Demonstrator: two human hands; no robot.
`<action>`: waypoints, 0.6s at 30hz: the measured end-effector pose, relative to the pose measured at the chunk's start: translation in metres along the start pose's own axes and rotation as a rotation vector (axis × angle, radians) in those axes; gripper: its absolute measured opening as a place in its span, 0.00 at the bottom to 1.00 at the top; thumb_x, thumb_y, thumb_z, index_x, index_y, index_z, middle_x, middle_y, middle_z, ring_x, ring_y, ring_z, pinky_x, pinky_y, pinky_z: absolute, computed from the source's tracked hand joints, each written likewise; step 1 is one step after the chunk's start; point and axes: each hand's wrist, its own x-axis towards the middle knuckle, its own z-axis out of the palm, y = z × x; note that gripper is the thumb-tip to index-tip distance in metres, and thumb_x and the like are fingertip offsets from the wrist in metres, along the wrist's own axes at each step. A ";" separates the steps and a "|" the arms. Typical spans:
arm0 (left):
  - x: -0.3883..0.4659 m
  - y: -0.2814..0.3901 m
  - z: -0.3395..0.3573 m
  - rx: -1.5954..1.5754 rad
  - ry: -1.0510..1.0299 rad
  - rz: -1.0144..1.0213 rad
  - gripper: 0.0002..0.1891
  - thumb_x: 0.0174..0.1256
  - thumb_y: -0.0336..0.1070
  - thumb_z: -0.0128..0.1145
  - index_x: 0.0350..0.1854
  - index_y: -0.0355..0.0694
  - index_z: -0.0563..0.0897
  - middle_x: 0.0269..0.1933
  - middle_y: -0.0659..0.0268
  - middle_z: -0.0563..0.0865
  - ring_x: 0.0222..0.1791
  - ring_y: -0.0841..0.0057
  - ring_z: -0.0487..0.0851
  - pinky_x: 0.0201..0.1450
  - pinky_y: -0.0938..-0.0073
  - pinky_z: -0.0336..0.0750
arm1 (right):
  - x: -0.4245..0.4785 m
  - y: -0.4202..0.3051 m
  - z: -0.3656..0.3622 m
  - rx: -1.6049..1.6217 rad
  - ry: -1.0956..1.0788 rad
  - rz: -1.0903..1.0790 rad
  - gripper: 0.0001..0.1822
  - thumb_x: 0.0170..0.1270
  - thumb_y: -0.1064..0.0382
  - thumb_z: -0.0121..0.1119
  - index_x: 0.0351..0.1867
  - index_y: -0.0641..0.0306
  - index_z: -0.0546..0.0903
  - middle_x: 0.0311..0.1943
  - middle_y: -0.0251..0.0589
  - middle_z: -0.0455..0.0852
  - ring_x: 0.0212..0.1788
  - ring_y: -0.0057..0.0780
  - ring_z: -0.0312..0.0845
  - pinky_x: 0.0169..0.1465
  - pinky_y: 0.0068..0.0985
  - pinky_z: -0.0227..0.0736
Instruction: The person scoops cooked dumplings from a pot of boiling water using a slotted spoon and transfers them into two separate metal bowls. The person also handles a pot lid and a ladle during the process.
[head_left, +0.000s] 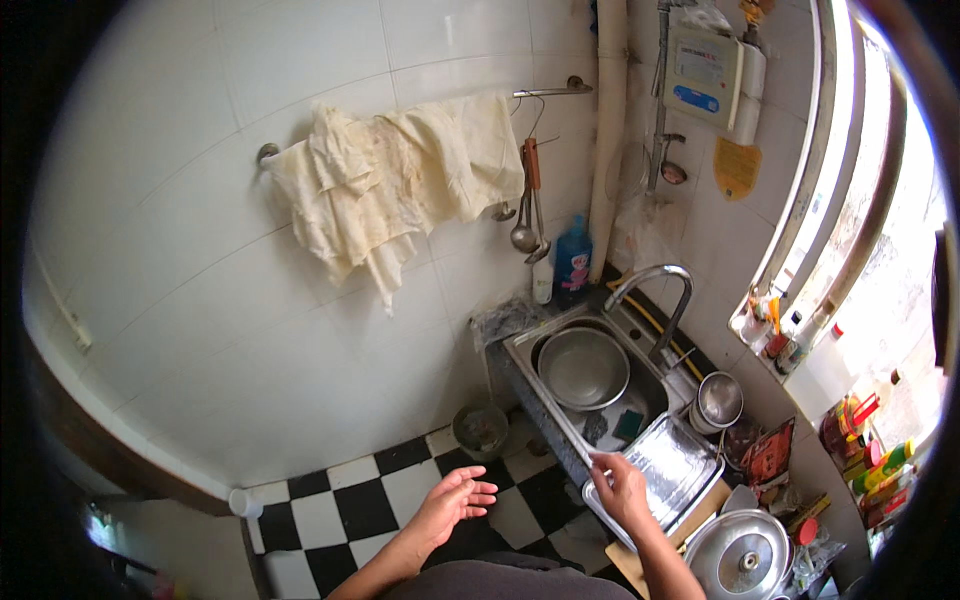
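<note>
My left hand (454, 504) is held over the checkered floor with its fingers apart and nothing in them. To its right, my right hand (621, 491) is at the left edge of a shiny rectangular metal tray (679, 465). Its fingers are bent, and whether they grip the rim cannot be made out. The tray lies at the near end of the stainless steel sink (658, 397), partly over a wooden cutting board (701, 512). Inside the sink are a round metal basin (585, 369), a green scouring pad (628, 425) and a dark scrubber (595, 429).
A curved faucet (679, 289) arches over the sink's back edge. Metal bowls (720, 401) and a lidded pot (739, 555) crowd the counter. A waste bin (480, 431) stands on the floor. Pale cloths (405, 172) and ladles (525, 236) hang from a wall rail; bottles (795, 345) line the windowsill.
</note>
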 end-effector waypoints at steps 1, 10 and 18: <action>0.016 0.009 -0.004 0.011 -0.046 -0.003 0.19 0.77 0.39 0.43 0.66 0.39 0.67 0.56 0.54 0.81 0.54 0.68 0.81 0.53 0.68 0.76 | 0.037 -0.006 0.000 -0.039 0.034 -0.095 0.13 0.61 0.66 0.60 0.47 0.63 0.82 0.38 0.48 0.84 0.41 0.46 0.82 0.43 0.36 0.77; 0.123 0.107 -0.126 -0.075 0.030 0.114 0.20 0.75 0.39 0.45 0.65 0.37 0.68 0.53 0.52 0.83 0.50 0.66 0.83 0.51 0.67 0.78 | 0.405 -0.020 0.063 0.009 0.133 0.047 0.26 0.67 0.57 0.60 0.64 0.64 0.72 0.50 0.52 0.84 0.53 0.43 0.80 0.51 0.39 0.76; 0.116 0.115 -0.210 -0.164 0.330 0.065 0.21 0.75 0.44 0.46 0.63 0.38 0.69 0.50 0.51 0.82 0.47 0.63 0.82 0.48 0.61 0.75 | 0.561 -0.001 0.126 -0.006 0.256 0.200 0.29 0.70 0.52 0.56 0.68 0.62 0.66 0.37 0.51 0.85 0.35 0.42 0.82 0.37 0.42 0.75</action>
